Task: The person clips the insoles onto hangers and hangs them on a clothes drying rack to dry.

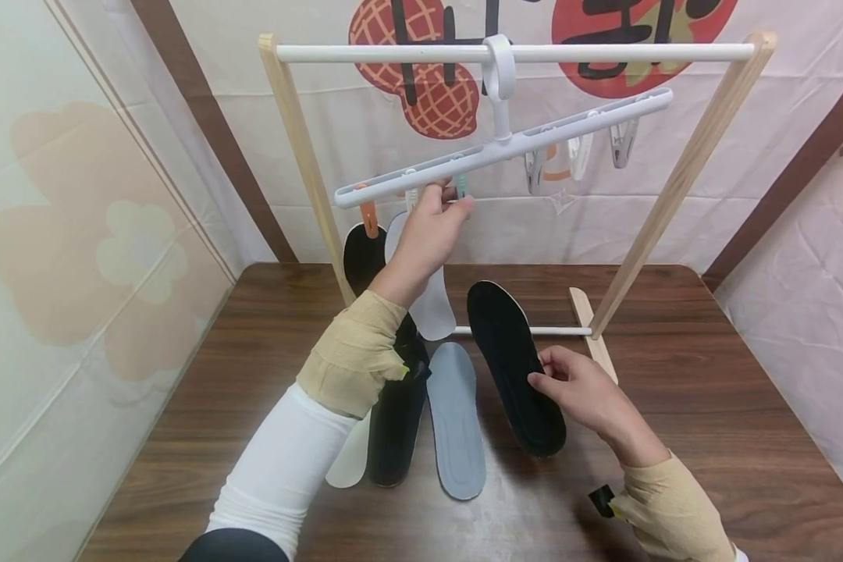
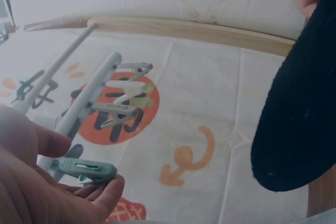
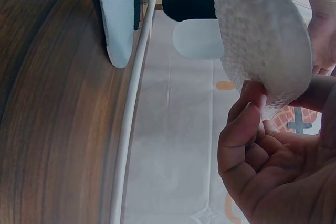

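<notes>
My left hand [image 1: 425, 234] is up at the hanger [image 1: 502, 148], its bent fingers curled round a teal clothespin [image 2: 86, 169]. The thumb lies close beside that clothespin. My right hand [image 1: 579, 390] pinches a black insole [image 1: 509, 367] by its right edge, tilted over the table; its pale, bumpy underside shows in the right wrist view. Left of my hand, an orange clothespin [image 1: 368, 218] holds another black insole [image 1: 363, 250], and a white clothespin [image 1: 411, 200] holds a white insole [image 1: 432, 304]. A grey insole [image 1: 458, 421] lies on the table.
A wooden rack [image 1: 681, 179] with a white top bar [image 1: 393, 54] carries the slanting hanger. More clothespins [image 1: 624, 142] hang at its right end. Another black insole [image 1: 396, 437] and a pale insole [image 1: 351, 457] lie on the brown table [image 1: 709, 437] beneath my left forearm.
</notes>
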Tool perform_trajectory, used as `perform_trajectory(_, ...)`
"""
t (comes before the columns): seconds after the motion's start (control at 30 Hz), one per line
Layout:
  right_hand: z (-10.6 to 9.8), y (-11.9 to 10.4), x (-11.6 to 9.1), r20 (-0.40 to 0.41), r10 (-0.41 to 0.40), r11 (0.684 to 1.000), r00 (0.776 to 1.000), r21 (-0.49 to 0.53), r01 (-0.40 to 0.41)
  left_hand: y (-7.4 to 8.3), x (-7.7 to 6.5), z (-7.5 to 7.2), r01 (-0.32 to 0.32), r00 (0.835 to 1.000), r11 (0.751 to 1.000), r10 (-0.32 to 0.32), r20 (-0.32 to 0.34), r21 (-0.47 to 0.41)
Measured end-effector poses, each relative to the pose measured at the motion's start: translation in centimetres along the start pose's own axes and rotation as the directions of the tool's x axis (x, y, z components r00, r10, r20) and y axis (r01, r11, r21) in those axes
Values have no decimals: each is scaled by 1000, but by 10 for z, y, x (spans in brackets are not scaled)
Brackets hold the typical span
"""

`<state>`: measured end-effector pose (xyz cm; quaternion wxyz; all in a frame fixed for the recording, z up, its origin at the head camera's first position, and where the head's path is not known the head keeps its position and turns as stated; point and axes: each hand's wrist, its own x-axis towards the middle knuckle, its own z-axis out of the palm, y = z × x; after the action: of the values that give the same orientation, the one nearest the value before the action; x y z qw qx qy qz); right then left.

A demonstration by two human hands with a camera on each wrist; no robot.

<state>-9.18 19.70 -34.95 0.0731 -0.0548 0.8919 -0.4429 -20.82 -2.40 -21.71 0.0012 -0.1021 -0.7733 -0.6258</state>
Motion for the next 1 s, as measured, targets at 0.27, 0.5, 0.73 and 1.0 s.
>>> perform_trajectory(0.27, -2, -4, 1, -8, -17, 1000, 1000, -10, 17, -4, 5, 4, -36, 999, 999, 35, -24, -3)
perform_trajectory(0.5, -2, -7, 0, -16, -20, 1000, 1000, 2, 20, -6, 9, 6, -46, 999, 999, 46, -28, -14)
perform_trajectory(0.73, -2, -8, 0, -12, -27, 999, 1000, 37, 28, -9, 14, 9, -51, 998, 998, 50, -35, -24)
perform_trajectory(1.0, -3, -12, 0, -18, -41, 998, 999, 36, 42, -10, 16, 9, -66, 997, 996, 64, -36, -64)
